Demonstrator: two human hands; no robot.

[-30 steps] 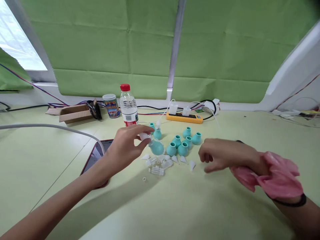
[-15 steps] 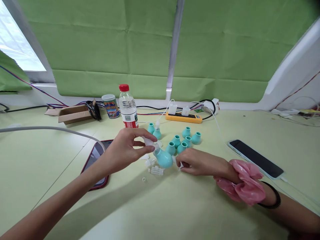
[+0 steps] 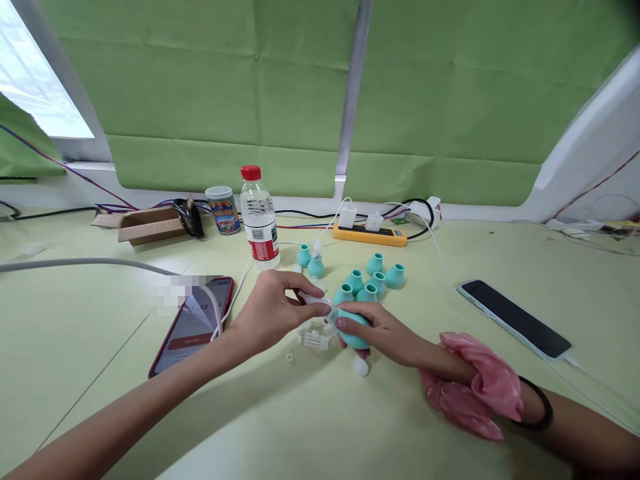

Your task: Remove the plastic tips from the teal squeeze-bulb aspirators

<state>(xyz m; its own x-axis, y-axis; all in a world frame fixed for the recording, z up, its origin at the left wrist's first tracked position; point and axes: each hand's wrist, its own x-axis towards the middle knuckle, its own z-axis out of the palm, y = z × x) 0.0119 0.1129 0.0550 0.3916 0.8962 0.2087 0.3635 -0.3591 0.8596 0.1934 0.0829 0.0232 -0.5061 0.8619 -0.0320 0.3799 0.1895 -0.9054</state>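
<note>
My right hand wraps round a teal squeeze bulb, its neck turned to the left. At that neck, my left hand pinches a whitish plastic tip between thumb and fingers. The joint between tip and bulb is partly covered by the fingers. Beneath the hands lie several clear plastic tube pieces and a small white ring. A white rounded piece rests just below my right hand. Several more teal bulbs stand behind, and one bulb carries a white tip.
A water bottle, a can and a cardboard box stand at the back left. Behind the bulbs is an orange power strip. Phones lie at left and right, with cables trailing nearby.
My right hand has moved from the table up onto the bulb and grasps it. The white rounded piece now lies free on the table. My left hand has shifted slightly right and down.
</note>
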